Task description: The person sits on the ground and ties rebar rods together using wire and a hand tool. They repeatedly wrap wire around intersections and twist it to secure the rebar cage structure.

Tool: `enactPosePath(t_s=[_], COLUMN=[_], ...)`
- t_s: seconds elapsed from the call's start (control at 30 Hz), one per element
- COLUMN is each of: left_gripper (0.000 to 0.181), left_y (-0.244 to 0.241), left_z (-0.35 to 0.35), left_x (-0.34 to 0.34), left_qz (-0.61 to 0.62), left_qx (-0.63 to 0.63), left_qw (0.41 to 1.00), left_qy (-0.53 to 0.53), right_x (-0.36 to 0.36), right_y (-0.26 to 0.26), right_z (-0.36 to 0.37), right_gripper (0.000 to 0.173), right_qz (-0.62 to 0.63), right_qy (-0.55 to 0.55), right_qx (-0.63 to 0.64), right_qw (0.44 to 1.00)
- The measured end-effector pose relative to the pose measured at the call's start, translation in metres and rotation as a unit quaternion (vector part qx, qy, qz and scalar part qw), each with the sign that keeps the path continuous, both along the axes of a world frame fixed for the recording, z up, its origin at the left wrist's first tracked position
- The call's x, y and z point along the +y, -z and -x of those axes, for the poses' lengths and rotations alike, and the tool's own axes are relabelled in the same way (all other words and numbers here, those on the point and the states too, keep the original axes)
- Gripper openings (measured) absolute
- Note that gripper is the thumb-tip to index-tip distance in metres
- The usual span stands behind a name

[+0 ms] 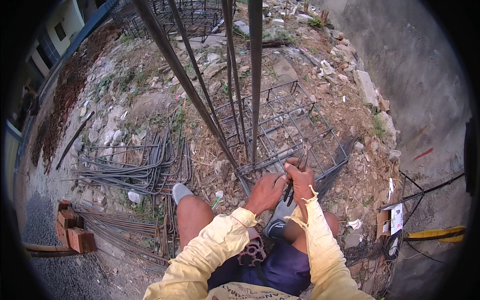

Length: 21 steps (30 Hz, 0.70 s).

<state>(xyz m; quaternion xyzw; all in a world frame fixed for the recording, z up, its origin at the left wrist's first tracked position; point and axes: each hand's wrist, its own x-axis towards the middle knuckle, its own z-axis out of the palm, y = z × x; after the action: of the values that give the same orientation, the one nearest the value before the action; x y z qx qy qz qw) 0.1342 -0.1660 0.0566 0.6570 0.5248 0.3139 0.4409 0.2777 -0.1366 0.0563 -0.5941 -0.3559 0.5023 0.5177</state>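
Note:
My right hand [301, 178] grips steel tying pincers [304, 153], jaws pointing away from me and handles below the fist. Close beside it, my left hand [265, 192] has its thumb and forefinger together near the pincers. Whether it pinches something thin cannot be made out. Both hands are over the near side of a tied rebar cage [331, 132], which lies on rubble between my feet and beyond. Several long steel bars [255, 75] rise steeply past the cage's left part. A bundle of thin dark tie wire [340, 152] lies by the cage's right corner.
Bent rebar pieces [150, 174] lie in a heap at left, with thinner rusty rods [127, 228] nearer me. Red bricks [81, 239] stand at lower left. A small cardboard box [396, 218] and a yellow strap [437, 234] are at right. Another rebar cage [187, 17] lies far ahead.

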Motion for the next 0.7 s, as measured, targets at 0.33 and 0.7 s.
enactPosePath(t_s=[0.33, 0.7], left_gripper=[0.047, 0.048], left_y=[-0.004, 0.067], left_z=[0.221, 0.154], left_x=[0.119, 0.298], left_qz=[0.220, 0.243], left_qx=[-0.034, 0.012], left_qw=[0.972, 0.969], left_qy=[-0.078, -0.034], right_x=[0.217, 0.309], right_y=[0.058, 0.126], right_z=[-0.041, 0.009], right_gripper=[0.027, 0.028], right_qz=[-0.053, -0.097], right_qy=[-0.191, -0.425], right_qx=[-0.208, -0.299], right_qw=[0.958, 0.849])
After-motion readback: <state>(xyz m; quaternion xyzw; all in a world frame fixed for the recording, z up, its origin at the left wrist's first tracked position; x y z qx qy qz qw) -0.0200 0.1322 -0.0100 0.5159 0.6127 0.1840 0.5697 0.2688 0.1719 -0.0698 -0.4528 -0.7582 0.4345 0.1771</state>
